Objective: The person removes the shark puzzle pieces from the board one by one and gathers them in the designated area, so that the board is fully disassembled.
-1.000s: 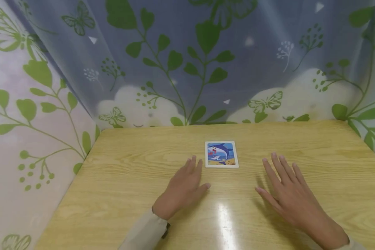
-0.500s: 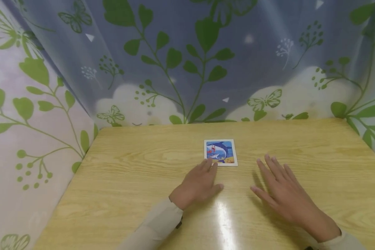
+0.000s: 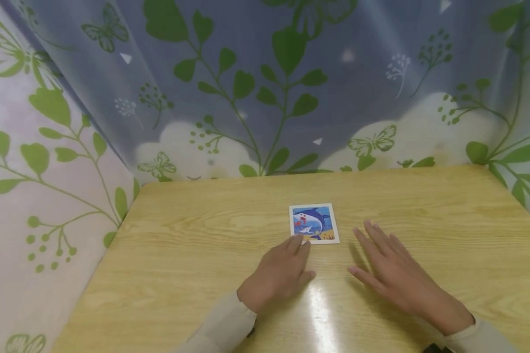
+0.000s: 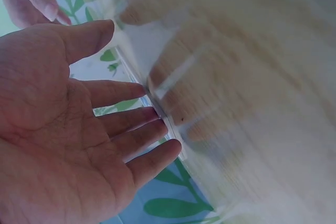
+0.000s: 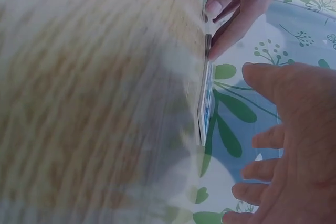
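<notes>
A square picture board (image 3: 312, 219) with a white border and a cartoon shark on blue lies flat on the wooden table. In the head view my left hand (image 3: 276, 272) has its fingers extended, the fingertips over the board's near left corner. The left wrist view shows the palm of this left hand (image 4: 79, 124), fingertips at the board's thin edge. Apart from the board, to its right, my right hand (image 3: 397, 274) hovers low with fingers spread and nothing held. Seen edge-on in the right wrist view, the board (image 5: 205, 108) has some thickness.
The glossy wooden table (image 3: 194, 215) mirrors a streak of light near its front. Behind it hangs a blue curtain (image 3: 229, 29) printed with green leaves, and a pale leaf-patterned curtain (image 3: 9, 215) borders the left side.
My left hand has moved right, onto the board's near edge. The board has slid slightly toward me. My right hand has drifted left, nearer the board.
</notes>
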`<action>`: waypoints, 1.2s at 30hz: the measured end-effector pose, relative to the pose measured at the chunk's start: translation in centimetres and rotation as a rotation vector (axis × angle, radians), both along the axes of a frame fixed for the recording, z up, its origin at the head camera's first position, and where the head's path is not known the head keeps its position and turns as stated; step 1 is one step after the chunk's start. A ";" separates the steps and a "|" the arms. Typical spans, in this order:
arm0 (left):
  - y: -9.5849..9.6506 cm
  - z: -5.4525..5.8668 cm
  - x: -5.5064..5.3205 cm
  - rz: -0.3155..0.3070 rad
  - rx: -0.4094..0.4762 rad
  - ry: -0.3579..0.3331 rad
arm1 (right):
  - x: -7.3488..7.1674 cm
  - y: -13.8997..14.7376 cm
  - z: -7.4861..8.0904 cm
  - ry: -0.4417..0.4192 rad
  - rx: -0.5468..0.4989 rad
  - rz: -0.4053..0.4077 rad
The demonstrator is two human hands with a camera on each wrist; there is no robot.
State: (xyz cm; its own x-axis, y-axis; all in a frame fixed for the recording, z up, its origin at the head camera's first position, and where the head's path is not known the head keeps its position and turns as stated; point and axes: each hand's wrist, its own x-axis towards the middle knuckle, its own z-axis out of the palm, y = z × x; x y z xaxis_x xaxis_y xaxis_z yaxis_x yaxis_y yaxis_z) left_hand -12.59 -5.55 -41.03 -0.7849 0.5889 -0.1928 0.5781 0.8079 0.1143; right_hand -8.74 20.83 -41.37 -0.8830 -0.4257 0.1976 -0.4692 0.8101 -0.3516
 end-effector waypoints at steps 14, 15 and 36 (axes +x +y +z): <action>-0.1 0.3 2.3 -0.031 0.039 -0.008 | -0.8 -1.0 0.2 -0.072 -0.019 0.043; -0.1 0.3 2.4 -0.033 0.043 -0.010 | -0.8 -1.1 0.2 -0.073 -0.017 0.045; 0.4 0.7 4.9 -0.116 -0.025 0.014 | -1.9 -2.7 -0.3 -0.073 0.045 0.120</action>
